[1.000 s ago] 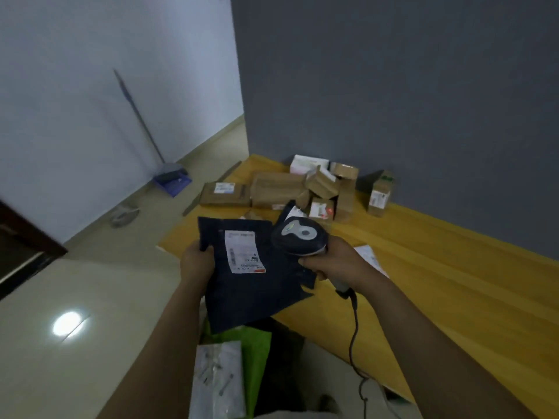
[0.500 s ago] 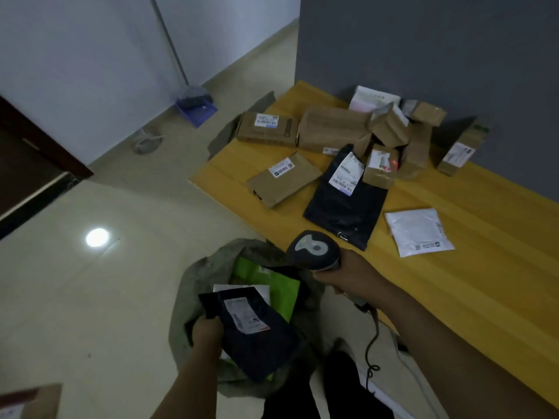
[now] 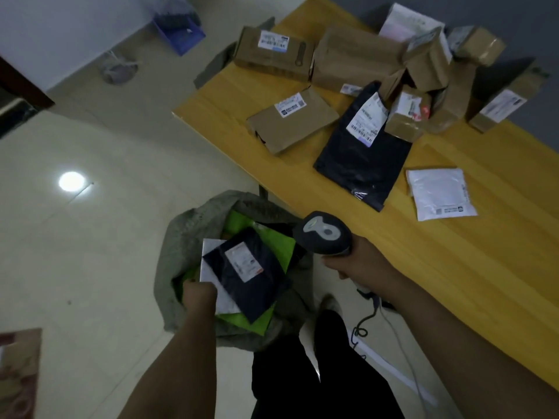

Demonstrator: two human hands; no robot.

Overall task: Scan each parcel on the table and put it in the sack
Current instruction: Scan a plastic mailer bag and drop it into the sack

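Head view: a dark parcel with a white label lies tilted in the open grey sack on the floor, over a green mailer and a white one. Brown boxes, a black mailer and a white pouch lie on the yellow worktop. The left hand curls at the parcel's near edge, its grip hidden. The right hand grips the scanner beside the worktop's edge.

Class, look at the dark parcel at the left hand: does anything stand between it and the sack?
Nothing visible does. The dark parcel is already in the open mouth of the sack, on top of a green parcel and a white parcel. The left hand is at its edge.
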